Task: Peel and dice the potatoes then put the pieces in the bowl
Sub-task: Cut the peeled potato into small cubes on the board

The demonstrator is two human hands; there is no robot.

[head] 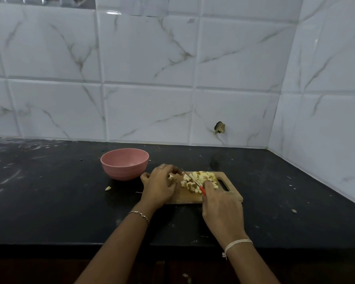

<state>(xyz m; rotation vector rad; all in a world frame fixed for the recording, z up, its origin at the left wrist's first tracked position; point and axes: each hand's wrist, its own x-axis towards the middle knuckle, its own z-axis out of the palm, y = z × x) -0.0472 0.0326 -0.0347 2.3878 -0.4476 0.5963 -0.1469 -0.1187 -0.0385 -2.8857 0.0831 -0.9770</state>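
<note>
Left hand [158,186] holds potato [171,177], knife [193,180] tip far-left

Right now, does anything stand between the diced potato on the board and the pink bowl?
Only the person's left hand, holding a potato piece at the left end of the board, lies between the diced pile and the bowl. No other object shows between them. The right hand holds the knife over the pile.

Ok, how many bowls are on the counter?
1: the pink bowl stands on the black countertop, just left of the wooden cutting board, beyond the left hand. No other shows.
</note>
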